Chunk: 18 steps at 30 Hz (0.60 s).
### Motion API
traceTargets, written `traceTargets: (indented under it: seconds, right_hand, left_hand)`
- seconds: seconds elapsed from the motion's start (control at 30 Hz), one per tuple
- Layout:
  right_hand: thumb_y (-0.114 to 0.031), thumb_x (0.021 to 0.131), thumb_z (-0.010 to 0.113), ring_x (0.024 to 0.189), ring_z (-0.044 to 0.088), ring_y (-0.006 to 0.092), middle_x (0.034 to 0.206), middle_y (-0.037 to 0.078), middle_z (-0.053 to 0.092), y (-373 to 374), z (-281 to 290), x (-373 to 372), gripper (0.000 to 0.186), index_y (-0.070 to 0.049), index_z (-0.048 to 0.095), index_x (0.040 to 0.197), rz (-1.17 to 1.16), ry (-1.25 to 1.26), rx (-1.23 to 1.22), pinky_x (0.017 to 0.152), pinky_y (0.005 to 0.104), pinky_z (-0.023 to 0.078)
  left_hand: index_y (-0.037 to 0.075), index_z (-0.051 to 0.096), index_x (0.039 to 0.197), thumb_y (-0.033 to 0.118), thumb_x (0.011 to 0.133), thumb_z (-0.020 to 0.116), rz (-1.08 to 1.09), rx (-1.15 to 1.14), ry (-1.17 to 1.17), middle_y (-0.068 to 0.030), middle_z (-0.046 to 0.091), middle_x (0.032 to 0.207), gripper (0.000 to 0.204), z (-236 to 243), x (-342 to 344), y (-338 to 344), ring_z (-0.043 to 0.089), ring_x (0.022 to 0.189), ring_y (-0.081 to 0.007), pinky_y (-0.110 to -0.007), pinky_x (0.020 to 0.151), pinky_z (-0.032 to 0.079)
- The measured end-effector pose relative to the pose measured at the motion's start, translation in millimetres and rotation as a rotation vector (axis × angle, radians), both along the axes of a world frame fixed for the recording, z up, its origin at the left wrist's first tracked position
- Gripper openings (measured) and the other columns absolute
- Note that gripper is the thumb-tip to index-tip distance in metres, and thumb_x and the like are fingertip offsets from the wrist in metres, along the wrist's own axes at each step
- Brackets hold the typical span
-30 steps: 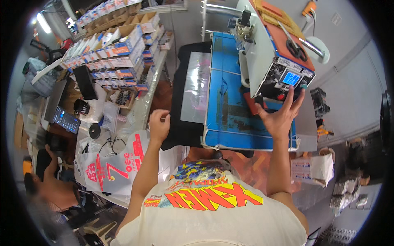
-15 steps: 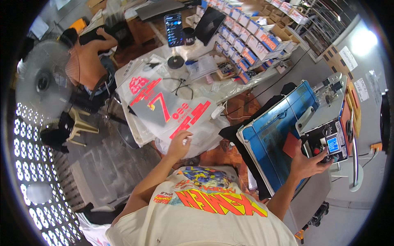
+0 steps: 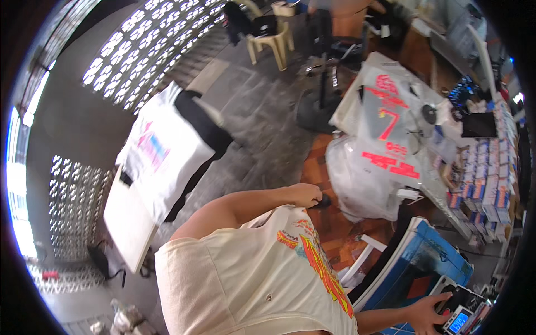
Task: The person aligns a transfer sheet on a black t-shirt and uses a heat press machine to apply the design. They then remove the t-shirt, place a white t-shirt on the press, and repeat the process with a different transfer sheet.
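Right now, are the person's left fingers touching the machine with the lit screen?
No, the left fingers show against the brown floor, away from the machine, while the right fingers are beside its blue screen.

The right hand (image 3: pixel 425 315) hides part of the black control panel (image 3: pixel 468 297); its rectangular blue display (image 3: pixel 460 322) is too blurred to read. Picture edges crop the flat blue press bed (image 3: pixel 416 251) below and a co-worker's bare torso (image 3: pixel 341 15) above.

Glossy blue press bed (image 3: pixel 429 251), matt cardboard boxes (image 3: pixel 483 173) beyond it, crinkled shiny plastic sheeting (image 3: pixel 352 188) near it, smooth plastic chair (image 3: pixel 279 42) and soft white cloth (image 3: pixel 184 128) well left of it, wood-look flooring (image 3: pixel 318 167) beside it
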State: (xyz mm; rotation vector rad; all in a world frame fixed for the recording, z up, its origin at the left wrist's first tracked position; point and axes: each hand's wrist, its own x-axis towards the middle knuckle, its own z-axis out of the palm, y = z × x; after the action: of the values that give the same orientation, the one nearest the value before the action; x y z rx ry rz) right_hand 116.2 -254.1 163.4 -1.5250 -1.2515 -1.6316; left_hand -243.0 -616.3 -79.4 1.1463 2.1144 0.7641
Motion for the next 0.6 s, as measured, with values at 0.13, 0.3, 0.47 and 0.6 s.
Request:
traceTargets:
  seconds: [0.13, 0.3, 0.47, 0.6]
  right_hand:
    - [-0.076, 0.074, 0.073, 0.107, 0.042, 0.0413, 0.133, 0.018, 0.042, 23.6, -7.1, -0.8, 0.057, -0.026, 0.067, 0.099, 0.233, 0.033, 0.025, 0.084, 0.0507, 0.036]
    - [-0.054, 0.073, 0.075, 0.118, 0.036, 0.0645, 0.147, 0.027, 0.036, 12.0, -16.3, -12.2, 0.052, -0.024, 0.063, 0.113, 0.459, 0.308, -0.149, 0.094, 0.0809, 0.026]
    - [-0.074, 0.069, 0.077, 0.104, 0.053, 0.0427, 0.127, 0.018, 0.052, 36.8, -34.4, 16.3, 0.064, -0.020, 0.072, 0.102, 0.350, -0.161, -0.015, 0.077, 0.0542, 0.044]
    - [-0.059, 0.075, 0.073, 0.100, 0.070, 0.0369, 0.114, 0.015, 0.071, -8.3, -15.5, -39.1, 0.075, -0.009, 0.065, 0.130, 0.192, -0.003, -0.540, 0.087, 0.0500, 0.053]
  left_hand:
    - [0.010, 0.073, 0.092, 0.020, 0.084, 0.063, 0.024, -0.282, 0.009, -0.0140, 0.070, 0.094, 0.016, -70.3, 28.0, -103.5, 0.067, 0.098, -0.0370, -0.047, 0.081, 0.054]
    - [0.015, 0.077, 0.105, 0.019, 0.076, 0.070, 0.858, -0.482, -0.081, -0.0130, 0.074, 0.109, 0.030, -74.0, 29.8, -252.0, 0.070, 0.103, -0.0352, -0.045, 0.089, 0.056]
    - [0.006, 0.076, 0.096, 0.011, 0.080, 0.064, 1.313, -0.115, 0.529, -0.0188, 0.072, 0.102, 0.020, -56.4, -2.6, -361.8, 0.067, 0.102, -0.0379, -0.047, 0.094, 0.052]
    - [0.007, 0.067, 0.124, 0.010, 0.086, 0.066, 1.364, -0.112, 0.692, -0.0190, 0.061, 0.132, 0.038, -66.6, -46.8, -513.9, 0.049, 0.132, -0.0384, -0.049, 0.115, 0.035]
